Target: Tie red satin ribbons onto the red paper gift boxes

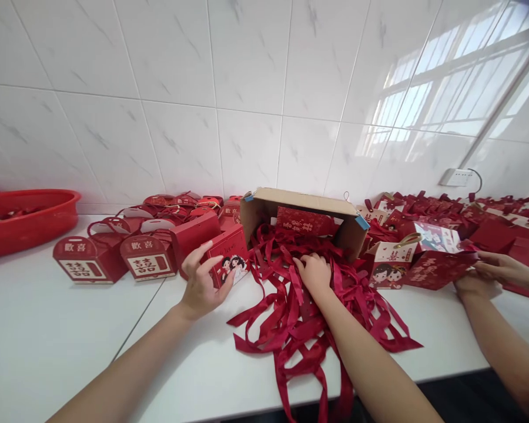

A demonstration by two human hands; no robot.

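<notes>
My left hand [201, 283] grips a red gift box [234, 258] printed with a cartoon bridal couple, thumb on its front and fingers over its left edge. My right hand [314, 275] reaches into a heap of dark red ribbons [293, 329], which spills from a tipped cardboard box [306, 197] onto the white table. Its fingertips sink among the ribbons, so what they hold, if anything, is hidden. A red printed card piece [306, 221] lies inside the cardboard box, behind the ribbons.
Red gift boxes [149, 258] with handles stand at the left, beside a large red basin [30, 220]. At the right another person's hands [496, 275] hold a red box [438, 267] near many similar ones. A power strip [458, 177] sits by the tiled wall.
</notes>
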